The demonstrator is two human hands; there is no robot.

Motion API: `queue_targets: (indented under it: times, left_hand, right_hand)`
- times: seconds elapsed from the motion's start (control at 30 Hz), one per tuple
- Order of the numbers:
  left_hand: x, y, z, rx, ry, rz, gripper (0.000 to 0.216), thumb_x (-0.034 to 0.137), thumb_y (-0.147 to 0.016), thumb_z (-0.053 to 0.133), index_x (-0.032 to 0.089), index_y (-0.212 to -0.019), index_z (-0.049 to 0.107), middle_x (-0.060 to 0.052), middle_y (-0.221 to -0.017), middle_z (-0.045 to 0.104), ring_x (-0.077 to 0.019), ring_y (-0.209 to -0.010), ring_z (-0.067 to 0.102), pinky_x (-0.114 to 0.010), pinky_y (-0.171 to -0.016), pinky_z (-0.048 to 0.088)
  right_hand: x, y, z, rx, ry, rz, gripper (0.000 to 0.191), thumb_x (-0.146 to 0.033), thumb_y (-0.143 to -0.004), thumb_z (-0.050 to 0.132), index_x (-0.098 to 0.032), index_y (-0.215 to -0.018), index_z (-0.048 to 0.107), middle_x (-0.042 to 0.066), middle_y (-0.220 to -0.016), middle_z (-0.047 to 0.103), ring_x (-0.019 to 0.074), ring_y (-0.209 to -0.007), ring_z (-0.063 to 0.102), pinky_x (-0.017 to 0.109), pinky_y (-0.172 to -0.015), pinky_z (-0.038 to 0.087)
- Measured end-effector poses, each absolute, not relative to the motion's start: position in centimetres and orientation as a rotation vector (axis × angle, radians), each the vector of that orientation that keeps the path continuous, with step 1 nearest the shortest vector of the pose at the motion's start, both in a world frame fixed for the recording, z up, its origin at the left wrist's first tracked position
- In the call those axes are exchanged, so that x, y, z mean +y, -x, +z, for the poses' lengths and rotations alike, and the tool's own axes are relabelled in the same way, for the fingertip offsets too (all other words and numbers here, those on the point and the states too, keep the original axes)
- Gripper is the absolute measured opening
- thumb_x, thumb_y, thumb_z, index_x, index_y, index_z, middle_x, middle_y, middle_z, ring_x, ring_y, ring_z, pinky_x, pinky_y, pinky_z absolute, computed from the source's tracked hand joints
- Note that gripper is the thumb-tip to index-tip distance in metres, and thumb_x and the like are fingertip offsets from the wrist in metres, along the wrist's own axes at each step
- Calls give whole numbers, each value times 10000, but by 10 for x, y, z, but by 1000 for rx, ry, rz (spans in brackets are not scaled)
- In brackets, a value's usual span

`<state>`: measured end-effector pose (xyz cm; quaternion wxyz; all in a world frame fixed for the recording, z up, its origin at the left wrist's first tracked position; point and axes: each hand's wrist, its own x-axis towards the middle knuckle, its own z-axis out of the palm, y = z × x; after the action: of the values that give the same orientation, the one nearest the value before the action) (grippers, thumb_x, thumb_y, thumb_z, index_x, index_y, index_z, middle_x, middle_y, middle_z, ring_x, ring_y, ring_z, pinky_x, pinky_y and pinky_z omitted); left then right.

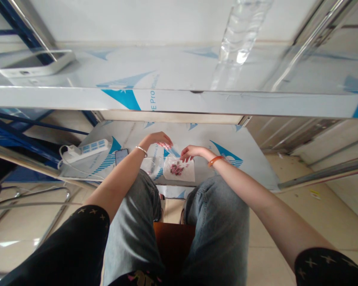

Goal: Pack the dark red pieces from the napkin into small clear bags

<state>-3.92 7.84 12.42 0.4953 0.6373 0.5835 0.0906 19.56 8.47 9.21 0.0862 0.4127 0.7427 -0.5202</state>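
We are looking at a small clear bag (179, 169) of pink bits lying on the low shelf (250, 167) beyond our knees; it looks light, limp and slippery, best taken by its top edge. Our right hand (191, 152) is pinching that edge, while our left hand (161, 139) is hovering just above, fingers loosely curled, holding nothing we can make out.

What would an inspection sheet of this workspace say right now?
Surface: low shelf under film with blue print.
Job's things: clear bag holding small pink pieces, lying on the shelf.
Clutter: phone beside the bag; tablet and plastic bottle on the upper shelf.
Hands: left hand raised over the shelf, grip unclear; right hand touching the bag's top edge.
Cables: white power strip with its cord looped.
Surroundings: tiled floor, metal rails.
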Motion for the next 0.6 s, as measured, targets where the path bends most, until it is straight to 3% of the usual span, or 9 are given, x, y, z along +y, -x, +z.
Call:
queue_targets:
  times: [0.13, 0.37, 0.6]
  left_hand:
    - [79, 41, 118, 1422, -1532, 129, 364, 338, -630, 749, 178, -957, 739, -51, -850, 754, -217, -878, 686, -279, -773, 486]
    - [82, 43, 112, 1407, -1535, 61, 237, 256, -564, 766, 172, -784, 739, -50, -758, 739, -220, -857, 686, -294, -801, 494]
    - [79, 40, 115, 1304, -1487, 102, 260, 311, -595, 749, 177, -819, 740, -44, -818, 752, -202, -860, 693, -272, -810, 493]
  right_hand:
    - [88, -199, 87, 2227, -1256, -1494, 185, -292, -703, 775, -155, -816, 722, 69, -887, 748, 147, -751, 688, 188, -597, 427]
    - [89, -201, 88, 2215, -1377, -1603, 170, -241, -841, 642, -147, -963, 713, 96, -1008, 737, 131, -756, 686, 176, -576, 449]
    - [84, -199, 88, 2199, -1373, -1716, 157, -257, -806, 698, -142, -912, 713, 105, -1005, 735, 138, -742, 687, 185, -594, 473]
